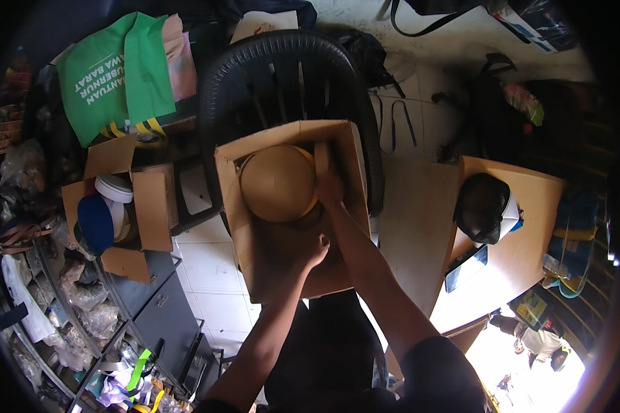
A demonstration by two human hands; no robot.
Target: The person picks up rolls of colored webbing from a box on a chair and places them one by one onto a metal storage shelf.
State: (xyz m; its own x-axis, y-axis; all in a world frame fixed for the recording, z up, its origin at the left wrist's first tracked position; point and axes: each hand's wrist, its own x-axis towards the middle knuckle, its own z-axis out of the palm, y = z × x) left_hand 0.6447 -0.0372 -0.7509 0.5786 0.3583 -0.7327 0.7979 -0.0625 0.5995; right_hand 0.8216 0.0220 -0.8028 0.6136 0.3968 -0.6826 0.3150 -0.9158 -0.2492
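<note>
An open cardboard box (251, 279) rests on a black chair (217, 76) in front of me. Inside it, toward the far left, lies a large round tan piece (277, 182) with a yellow edge showing on its right. My right hand (329, 187) reaches into the box close beside this piece. A narrow tan strip (322, 155) stands just beyond that hand; shadow hides how the fingers meet it. My left hand (317, 250) is closed over the box's near part, apart from the round piece. Whatever it may hold is hidden.
Left of the chair, a smaller open carton (151, 206) contains blue and white round items. A green bag (117, 82) lies behind it. Shelves of plastic-wrapped goods (93, 316) line the left side. On the right, a wooden table (534, 206) carries a black-and-white cap (486, 206).
</note>
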